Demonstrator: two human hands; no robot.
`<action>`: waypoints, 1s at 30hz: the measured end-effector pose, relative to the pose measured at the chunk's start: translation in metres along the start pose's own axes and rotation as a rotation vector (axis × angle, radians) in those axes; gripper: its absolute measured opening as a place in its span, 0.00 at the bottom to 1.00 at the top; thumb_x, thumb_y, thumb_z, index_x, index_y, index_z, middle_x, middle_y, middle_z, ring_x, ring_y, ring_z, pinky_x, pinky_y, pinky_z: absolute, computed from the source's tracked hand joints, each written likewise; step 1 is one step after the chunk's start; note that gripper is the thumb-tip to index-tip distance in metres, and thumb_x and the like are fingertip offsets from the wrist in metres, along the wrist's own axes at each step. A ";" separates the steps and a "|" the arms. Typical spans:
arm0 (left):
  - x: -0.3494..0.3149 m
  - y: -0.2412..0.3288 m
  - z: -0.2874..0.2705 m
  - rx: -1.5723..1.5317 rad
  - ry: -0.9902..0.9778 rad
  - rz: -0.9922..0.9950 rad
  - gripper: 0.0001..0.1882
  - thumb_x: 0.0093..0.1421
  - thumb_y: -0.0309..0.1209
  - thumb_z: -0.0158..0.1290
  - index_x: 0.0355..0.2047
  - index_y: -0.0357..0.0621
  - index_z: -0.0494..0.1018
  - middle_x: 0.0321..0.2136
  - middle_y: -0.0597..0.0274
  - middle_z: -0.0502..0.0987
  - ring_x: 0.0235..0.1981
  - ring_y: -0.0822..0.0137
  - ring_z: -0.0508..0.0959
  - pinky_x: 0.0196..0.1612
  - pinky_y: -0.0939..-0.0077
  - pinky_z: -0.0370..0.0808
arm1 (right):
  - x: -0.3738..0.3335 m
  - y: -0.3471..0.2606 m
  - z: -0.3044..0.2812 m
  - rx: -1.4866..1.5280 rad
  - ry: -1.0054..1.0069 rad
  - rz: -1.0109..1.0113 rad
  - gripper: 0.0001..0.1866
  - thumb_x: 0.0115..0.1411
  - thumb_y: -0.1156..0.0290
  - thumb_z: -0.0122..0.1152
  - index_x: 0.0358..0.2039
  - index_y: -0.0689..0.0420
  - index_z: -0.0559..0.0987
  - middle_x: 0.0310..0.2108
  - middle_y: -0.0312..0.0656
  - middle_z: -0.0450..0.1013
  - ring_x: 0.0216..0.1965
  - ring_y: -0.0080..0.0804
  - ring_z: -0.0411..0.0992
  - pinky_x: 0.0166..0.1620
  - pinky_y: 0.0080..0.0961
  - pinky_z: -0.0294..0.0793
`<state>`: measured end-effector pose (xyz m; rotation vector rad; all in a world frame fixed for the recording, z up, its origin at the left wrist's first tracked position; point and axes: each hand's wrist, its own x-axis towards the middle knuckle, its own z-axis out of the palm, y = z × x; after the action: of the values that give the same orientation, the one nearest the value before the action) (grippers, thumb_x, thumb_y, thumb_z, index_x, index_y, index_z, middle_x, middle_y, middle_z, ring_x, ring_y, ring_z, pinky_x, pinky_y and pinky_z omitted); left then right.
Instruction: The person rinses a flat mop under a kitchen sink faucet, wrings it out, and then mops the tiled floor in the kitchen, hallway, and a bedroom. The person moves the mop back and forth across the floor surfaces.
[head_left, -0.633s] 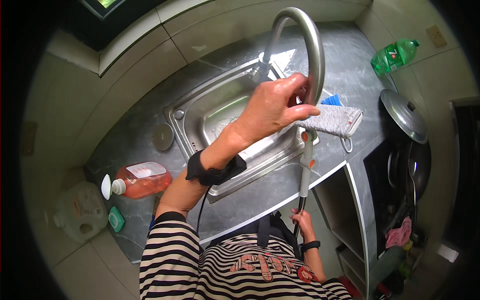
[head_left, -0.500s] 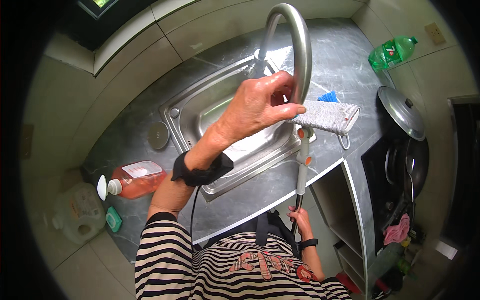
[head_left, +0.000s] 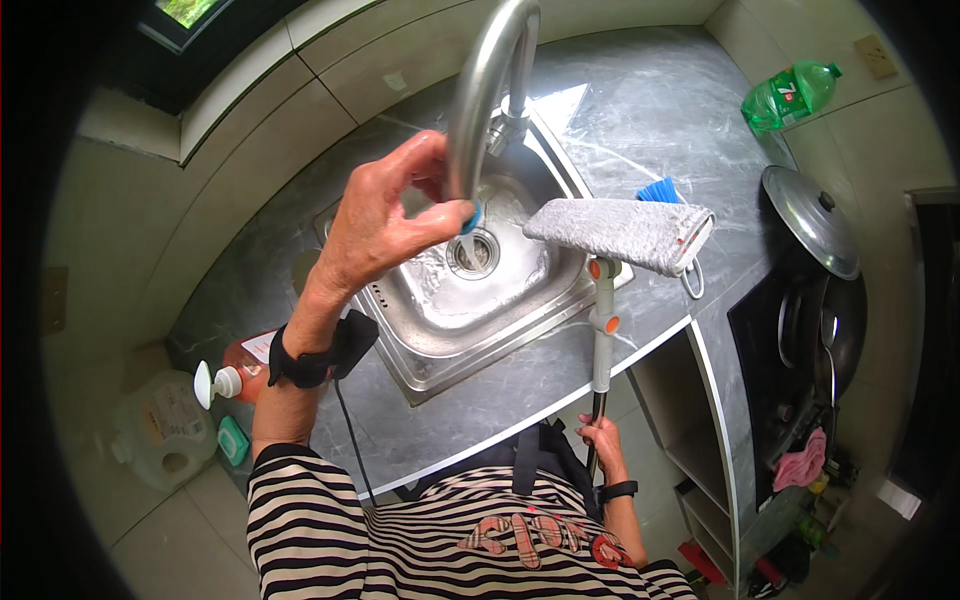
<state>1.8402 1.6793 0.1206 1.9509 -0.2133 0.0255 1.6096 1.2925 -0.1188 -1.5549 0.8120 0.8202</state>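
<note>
My left hand (head_left: 378, 222) is closed round the lower end of the curved steel faucet (head_left: 478, 105), thumb near its blue-rimmed tip. Water streams from the tip toward the drain of the steel sink (head_left: 435, 362). Down by the counter's front edge, my right hand (head_left: 604, 446) grips the dark part of the handle of a flat mop (head_left: 625, 230). Its grey fluffy pad is raised over the sink's right rim, above a grey joint with orange buttons.
A blue-bristled brush (head_left: 658, 190) lies behind the mop pad. At left stand an orange-red soap pump bottle (head_left: 245, 360), a teal box (head_left: 233, 440) and a translucent jug (head_left: 170, 425). A green bottle (head_left: 790, 97), a pot lid (head_left: 810, 220) and a stove (head_left: 770, 350) are at right.
My left hand has swung the faucet spout leftward, away from the mop pad and over the sink basin. The mop and my right hand have stayed nearly in place.
</note>
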 end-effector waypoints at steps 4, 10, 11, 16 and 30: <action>-0.003 -0.004 -0.014 0.098 0.058 -0.013 0.14 0.47 0.29 0.53 0.35 0.38 0.71 0.31 0.64 0.75 0.34 0.71 0.75 0.45 0.74 0.70 | 0.002 0.000 -0.001 -0.003 -0.008 0.008 0.19 0.43 0.77 0.62 0.39 0.65 0.76 0.17 0.29 0.62 0.18 0.18 0.59 0.23 0.17 0.56; -0.005 -0.017 -0.032 0.218 0.219 0.021 0.15 0.46 0.26 0.55 0.36 0.38 0.71 0.25 0.67 0.75 0.29 0.76 0.74 0.40 0.80 0.72 | 0.003 0.000 -0.001 -0.006 -0.012 0.001 0.18 0.42 0.78 0.62 0.38 0.65 0.76 0.17 0.29 0.63 0.19 0.18 0.59 0.24 0.17 0.56; -0.006 -0.017 -0.035 0.235 0.259 0.023 0.14 0.46 0.25 0.54 0.36 0.38 0.71 0.25 0.67 0.76 0.28 0.77 0.74 0.39 0.81 0.72 | 0.003 0.001 -0.001 -0.003 -0.013 0.001 0.18 0.42 0.78 0.62 0.38 0.65 0.76 0.17 0.29 0.63 0.19 0.18 0.59 0.24 0.17 0.56; -0.006 -0.020 -0.056 0.310 0.312 0.013 0.14 0.49 0.26 0.56 0.38 0.40 0.72 0.29 0.66 0.77 0.32 0.76 0.75 0.41 0.82 0.72 | 0.005 0.005 0.000 -0.009 -0.004 -0.018 0.17 0.42 0.78 0.62 0.37 0.65 0.76 0.17 0.30 0.64 0.18 0.19 0.60 0.23 0.17 0.57; -0.124 -0.212 -0.028 0.868 0.549 -0.894 0.45 0.49 0.60 0.55 0.62 0.51 0.56 0.63 0.38 0.46 0.63 0.36 0.46 0.52 0.25 0.53 | 0.004 0.001 0.000 -0.001 0.003 0.001 0.18 0.41 0.78 0.63 0.36 0.66 0.76 0.17 0.32 0.64 0.18 0.20 0.61 0.23 0.18 0.58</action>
<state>1.7549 1.7991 -0.0775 2.6170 1.2121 0.0712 1.6107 1.2924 -0.1225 -1.5567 0.8153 0.8193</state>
